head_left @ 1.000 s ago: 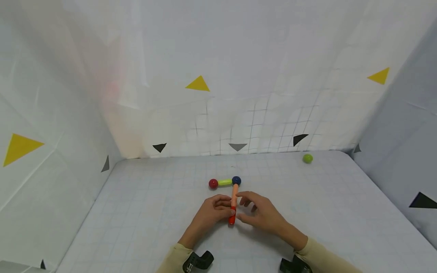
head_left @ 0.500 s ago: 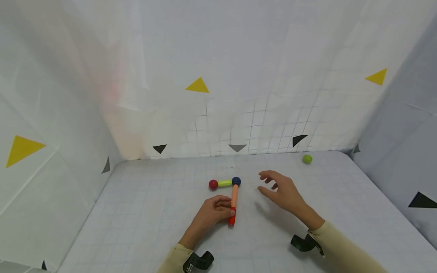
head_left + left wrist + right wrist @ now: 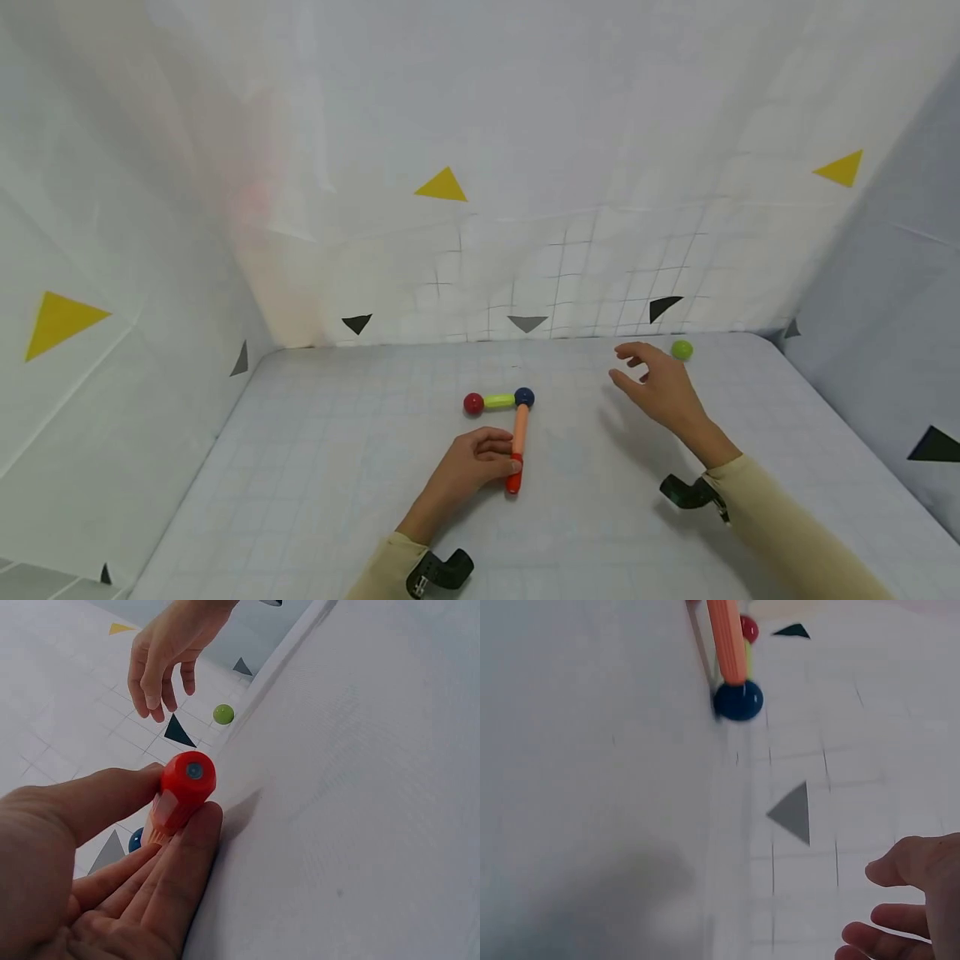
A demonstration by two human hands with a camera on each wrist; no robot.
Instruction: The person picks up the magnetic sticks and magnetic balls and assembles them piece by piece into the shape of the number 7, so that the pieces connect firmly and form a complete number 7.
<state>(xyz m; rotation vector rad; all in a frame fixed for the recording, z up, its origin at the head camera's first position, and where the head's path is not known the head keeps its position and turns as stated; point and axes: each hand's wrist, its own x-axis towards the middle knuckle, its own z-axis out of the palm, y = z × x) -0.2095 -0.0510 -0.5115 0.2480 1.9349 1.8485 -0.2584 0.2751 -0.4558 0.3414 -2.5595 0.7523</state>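
Observation:
In the head view my left hand (image 3: 467, 467) pinches a red rod (image 3: 513, 483) between thumb and fingers; the left wrist view shows its round end facing the camera. The red rod lines up end to end with an orange rod (image 3: 521, 429), whose far end meets a dark blue ball (image 3: 524, 397). From that ball a yellow-green rod (image 3: 499, 402) runs left to a red ball (image 3: 473, 404). My right hand (image 3: 663, 392) hangs above the table at the right, fingers loosely bent and holding nothing. A green ball (image 3: 682, 350) lies just beyond it.
A white table (image 3: 337, 450) with a faint grid carries everything. White sheet walls (image 3: 360, 150) with yellow and black triangles rise behind it and at both sides. The green ball is near the table's back right edge.
My right hand has left the rods and moved right and away from me, close to the green ball. The left hand keeps its grip on the red rod, nearly unmoved.

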